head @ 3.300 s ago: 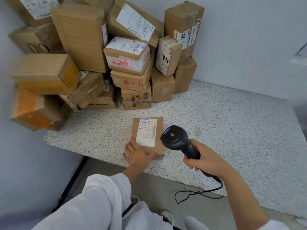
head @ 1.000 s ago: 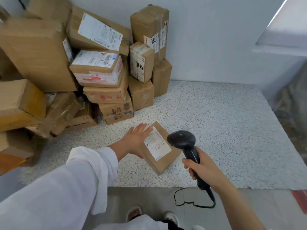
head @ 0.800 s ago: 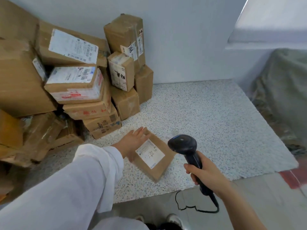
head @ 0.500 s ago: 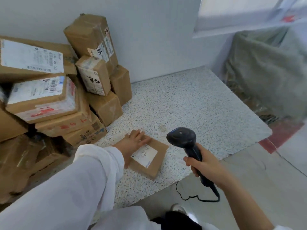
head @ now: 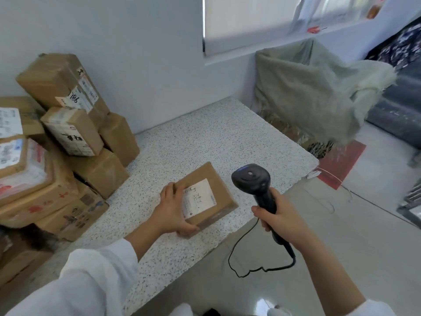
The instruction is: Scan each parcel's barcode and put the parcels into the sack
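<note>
Your left hand [head: 173, 210] is covering part of the parcel [head: 205, 174], your right hand [head: 284, 222] the grip of the scanner [head: 250, 179]. The label [head: 200, 197] is showing print too small to read, the view's left edge is cutting off the stacked boxes [head: 98, 172], and the sack [head: 314, 92] is looking blurred

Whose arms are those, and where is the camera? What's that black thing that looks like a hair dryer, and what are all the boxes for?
There is no robot here, just a person. The camera sits on their head and looks down, so you see their own two arms. The left hand grips a small parcel with a white label, lying on the speckled table. The right hand holds a black barcode scanner with a cable hanging from it; it reads the stripes on labels. More cardboard parcels are piled at the table's left end. The greenish sack past the table, on the right, is where the parcels go.
</note>
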Available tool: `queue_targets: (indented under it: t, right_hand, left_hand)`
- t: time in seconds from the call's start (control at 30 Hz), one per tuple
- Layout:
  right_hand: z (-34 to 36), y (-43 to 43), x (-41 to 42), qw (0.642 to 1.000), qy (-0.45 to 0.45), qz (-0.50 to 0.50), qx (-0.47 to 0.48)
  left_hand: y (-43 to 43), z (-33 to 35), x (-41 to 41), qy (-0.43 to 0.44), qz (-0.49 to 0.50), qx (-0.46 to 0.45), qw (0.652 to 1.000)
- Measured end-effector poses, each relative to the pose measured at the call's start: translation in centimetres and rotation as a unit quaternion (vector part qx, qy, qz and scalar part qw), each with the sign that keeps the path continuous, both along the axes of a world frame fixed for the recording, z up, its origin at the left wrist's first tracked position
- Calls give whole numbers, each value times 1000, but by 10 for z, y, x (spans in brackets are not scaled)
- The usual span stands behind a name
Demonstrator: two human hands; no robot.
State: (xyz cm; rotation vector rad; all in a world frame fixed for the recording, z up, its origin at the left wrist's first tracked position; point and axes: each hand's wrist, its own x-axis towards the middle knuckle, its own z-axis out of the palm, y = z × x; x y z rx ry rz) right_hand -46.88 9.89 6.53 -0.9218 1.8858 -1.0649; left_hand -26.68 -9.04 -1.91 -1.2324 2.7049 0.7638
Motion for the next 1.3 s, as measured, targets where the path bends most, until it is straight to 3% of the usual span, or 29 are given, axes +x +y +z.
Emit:
queue_targets:
  t: [0.47,0.7,1.1,1.3]
  right_hand:
    - [52,121,-195,987,144,-36,-66]
    - [77,156,-288,972,210,-72,-74]
    - [97,86,-445,953,257,-121,-105]
    - [100,39,-522,946,252,-161,-124]
  left_hand:
    - [103,63,-186,110,50,-55,991]
    - [118,99,-276,82,2,-75,994]
    - [16,179,-447,236,-64,-144,959]
    - [-54,215,-545,252,-113,-148,950]
